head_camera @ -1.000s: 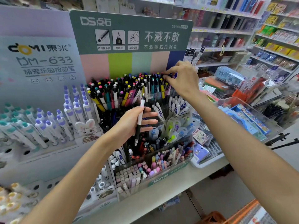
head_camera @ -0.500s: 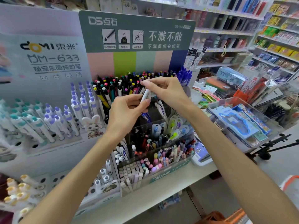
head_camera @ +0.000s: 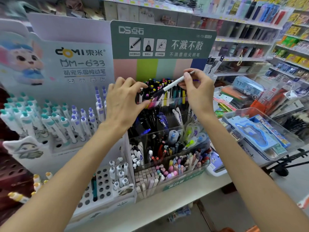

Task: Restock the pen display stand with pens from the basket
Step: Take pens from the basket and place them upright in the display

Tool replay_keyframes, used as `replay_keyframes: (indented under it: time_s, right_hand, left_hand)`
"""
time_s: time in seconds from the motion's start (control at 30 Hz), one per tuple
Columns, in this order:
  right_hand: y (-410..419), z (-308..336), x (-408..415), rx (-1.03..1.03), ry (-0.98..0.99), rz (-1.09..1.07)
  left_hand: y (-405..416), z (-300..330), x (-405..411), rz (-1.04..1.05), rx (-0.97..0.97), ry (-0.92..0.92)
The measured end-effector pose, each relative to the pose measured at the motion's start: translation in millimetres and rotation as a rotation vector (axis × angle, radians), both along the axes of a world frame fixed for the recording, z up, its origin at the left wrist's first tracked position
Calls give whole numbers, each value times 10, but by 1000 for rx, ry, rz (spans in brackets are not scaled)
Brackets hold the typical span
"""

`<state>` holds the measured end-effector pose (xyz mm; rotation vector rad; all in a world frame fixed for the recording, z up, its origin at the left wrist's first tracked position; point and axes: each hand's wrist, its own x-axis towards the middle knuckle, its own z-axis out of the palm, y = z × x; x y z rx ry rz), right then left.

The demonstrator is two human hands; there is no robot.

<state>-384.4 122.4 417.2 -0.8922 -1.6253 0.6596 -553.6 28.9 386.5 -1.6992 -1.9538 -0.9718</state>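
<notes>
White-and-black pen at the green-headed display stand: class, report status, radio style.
Right hand pinching white-and-black pen, tilted over top row. Left hand on packed coloured-cap pens, fingers spread. Pen not yet slotted; row crowded.

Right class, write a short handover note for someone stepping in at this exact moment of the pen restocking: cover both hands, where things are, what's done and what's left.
Right hand: pinches a white pen near its top end, held slanted over the top row of pens.
Left hand: at the top row, fingers among the pens, apparently making room; a grip cannot be made out.
Display stand: top row looks nearly full.
Done: pen is in hand.
Left: seat this pen in the top row, then fetch more. The basket is not clearly in view.
</notes>
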Motion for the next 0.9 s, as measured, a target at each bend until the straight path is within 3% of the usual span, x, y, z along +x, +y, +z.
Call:
replay_keyframes:
  time_s: [0.13,0.37,0.63,0.8,0.9]
  right_hand:
    - [-59,-54,-112,137,-87,-7]
    - [-80,29,-313,421,-277,27]
    - [134,422,-367,173,-543,226]
    - [186,533,-323,208,-415,197]
    - [159,475,-355,178,-482,240]
  left_hand:
    - [178,-2,-1,56,29,114]
    - [312,149,-80,115,2,85]
    - [285,169,-258,43,-37,69]
    - [296,156,-244,24,-20,59]
    - [317,144,-214,37,-5,45]
